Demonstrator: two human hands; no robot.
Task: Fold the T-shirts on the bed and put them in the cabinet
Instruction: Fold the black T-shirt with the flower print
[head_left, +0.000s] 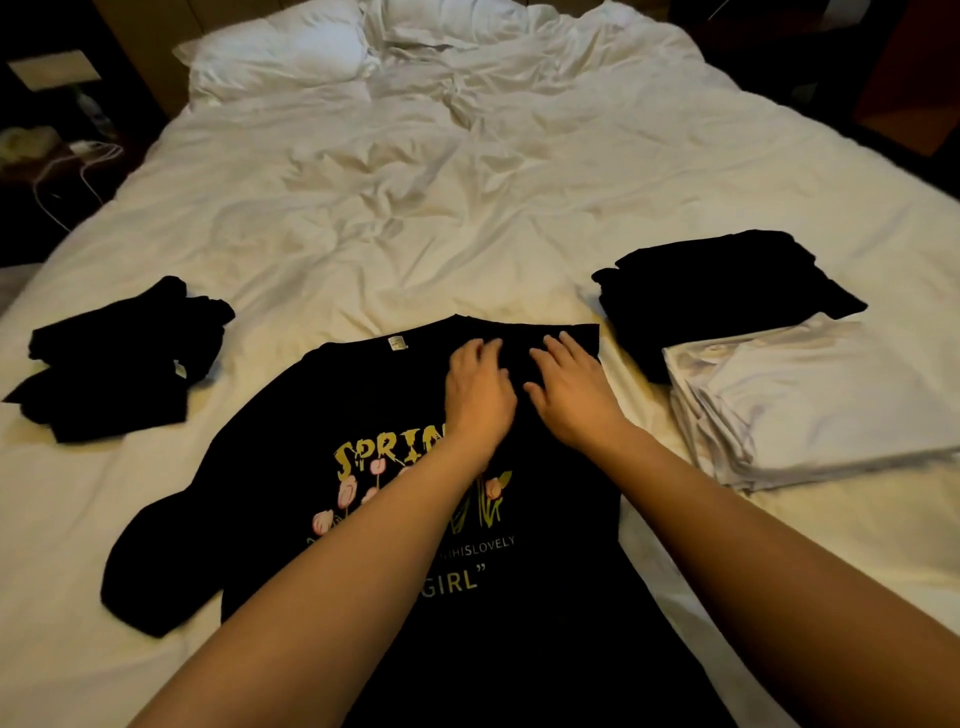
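Note:
A black T-shirt (291, 426) with a yellow and pink flower print lies flat on the white bed (389, 218), collar pointing away from me. Its right side is folded inward, and its left sleeve spreads out at the lower left. My left hand (479, 395) and my right hand (569, 395) rest palm down, side by side, on the folded part just below the collar, fingers spread. A crumpled black T-shirt (119, 364) lies to the left. At the right sits a folded black T-shirt (727, 291) with a stack of folded white T-shirts (810, 405) partly on top of it.
White pillows (280, 52) and a rumpled duvet fill the far half of the bed. A dark nightstand with white cables (78, 161) stands at the far left. No cabinet shows in this view.

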